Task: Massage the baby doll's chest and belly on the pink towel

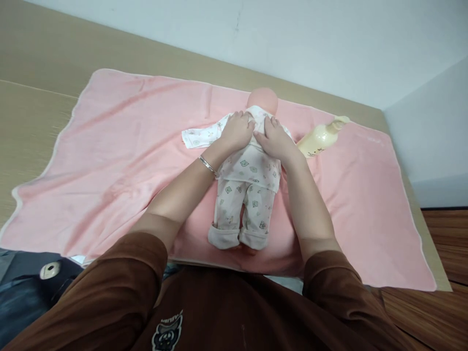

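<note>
A baby doll [248,163] in a white printed top and matching trousers with rolled cuffs lies lengthwise before me, its bald head [265,99] at the far end. No face shows on it. My left hand [238,130] rests on the doll's upper body on the left side, fingers laid over the cloth. Beside it, my right hand [276,139] rests on the right side with the thumb apart from the fingers. The doll's left-hand sleeve [199,138] stretches out sideways; its other arm is mostly hidden behind my right hand and forearm.
Under the doll spreads a wrinkled pink blanket [120,146] on a wooden table [32,112]. A pale yellow pump bottle [320,139] is right of my right hand, partly hidden by it. A white wall [292,44] borders the far side. Dark fabric [22,302] shows at lower left.
</note>
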Demonstrator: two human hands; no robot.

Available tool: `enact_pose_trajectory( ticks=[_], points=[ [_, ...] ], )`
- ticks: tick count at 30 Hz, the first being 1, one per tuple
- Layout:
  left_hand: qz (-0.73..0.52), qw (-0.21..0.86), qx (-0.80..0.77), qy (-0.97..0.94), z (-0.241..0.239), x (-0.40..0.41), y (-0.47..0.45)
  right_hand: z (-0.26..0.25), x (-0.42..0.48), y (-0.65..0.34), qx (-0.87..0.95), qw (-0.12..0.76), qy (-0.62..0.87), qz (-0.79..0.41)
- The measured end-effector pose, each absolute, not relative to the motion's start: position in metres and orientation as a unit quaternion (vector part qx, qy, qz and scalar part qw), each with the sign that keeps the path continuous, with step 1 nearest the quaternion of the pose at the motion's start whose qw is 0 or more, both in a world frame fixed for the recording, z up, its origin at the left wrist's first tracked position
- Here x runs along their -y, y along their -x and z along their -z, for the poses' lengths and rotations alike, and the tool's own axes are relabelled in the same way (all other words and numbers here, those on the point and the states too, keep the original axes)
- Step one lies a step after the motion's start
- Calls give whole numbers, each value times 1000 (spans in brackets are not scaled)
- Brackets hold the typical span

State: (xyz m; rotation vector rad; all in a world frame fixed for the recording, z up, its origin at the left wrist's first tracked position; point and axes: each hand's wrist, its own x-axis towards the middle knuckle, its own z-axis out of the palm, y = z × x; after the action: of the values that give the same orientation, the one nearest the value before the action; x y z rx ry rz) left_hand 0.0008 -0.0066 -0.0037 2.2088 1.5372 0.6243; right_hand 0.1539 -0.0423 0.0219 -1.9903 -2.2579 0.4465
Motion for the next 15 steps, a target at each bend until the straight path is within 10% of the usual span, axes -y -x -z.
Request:
enact_pose_trajectory(
  ticks=[5,15],
  points=[
    [-173,156,-568,-790,-10,42,-23,0,19,-172,689,142,700,-127],
    [-241,243,-550,-762,-10,15,0,-12,34,-161,721,57,682,-104]
  ],
)
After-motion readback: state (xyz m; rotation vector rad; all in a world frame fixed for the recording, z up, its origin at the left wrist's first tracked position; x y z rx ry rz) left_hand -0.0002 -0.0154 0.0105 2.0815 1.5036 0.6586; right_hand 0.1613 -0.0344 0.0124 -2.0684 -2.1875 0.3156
